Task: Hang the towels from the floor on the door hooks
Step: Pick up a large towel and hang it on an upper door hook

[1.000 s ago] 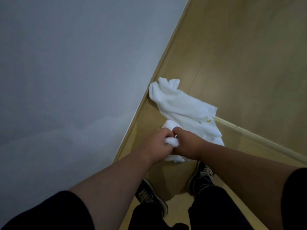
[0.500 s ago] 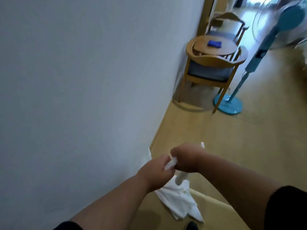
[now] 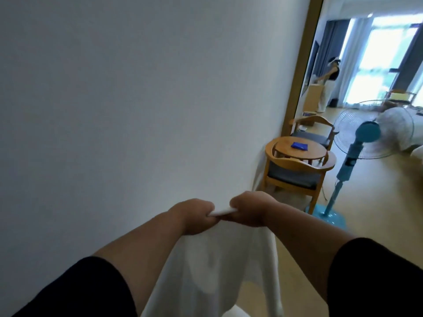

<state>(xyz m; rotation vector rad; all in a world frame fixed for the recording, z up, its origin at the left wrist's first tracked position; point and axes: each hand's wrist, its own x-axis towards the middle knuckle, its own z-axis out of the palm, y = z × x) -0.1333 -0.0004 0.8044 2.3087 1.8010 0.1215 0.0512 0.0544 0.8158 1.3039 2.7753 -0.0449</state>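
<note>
both hands up in front, close together, knuckles nearly touching. left hand point(image 3: 194, 216) grip closed tight on the top edge of the white towel point(image 3: 206, 266); right hand point(image 3: 249, 211) grip closed on the same edge just beside it. short strip of bunched hem shows between the two fists.

towel is off the floor at its top, hanging straight down from the grips between the forearms, running out of frame at 6 o'clock. cannot tell if its lower end touches the floor. right edge of the cloth falls along the inside of the right forearm.

wall point(image 3: 114, 99) fills everything from 7 to 12 o'clock, plain white, close on the left side. its far edge ends at a wooden door frame point(image 3: 302, 65) at 1 o'clock.

open room is to the right: bare wood floor point(image 3: 377, 191) from 2 to 4 o'clock. obstructions along the wall line: wooden armchair point(image 3: 295, 177) just past the hands at 2 o'clock, round bench point(image 3: 297, 147) behind it with a small blue item point(image 3: 299, 145) on top, a second chair point(image 3: 313, 131) beyond. blue standing fan point(image 3: 357, 154) just right of the armchair, its base on the floor near the chair leg.

another person point(image 3: 329, 85) stands far off through the doorway, by the bright window point(image 3: 384, 60).
</note>
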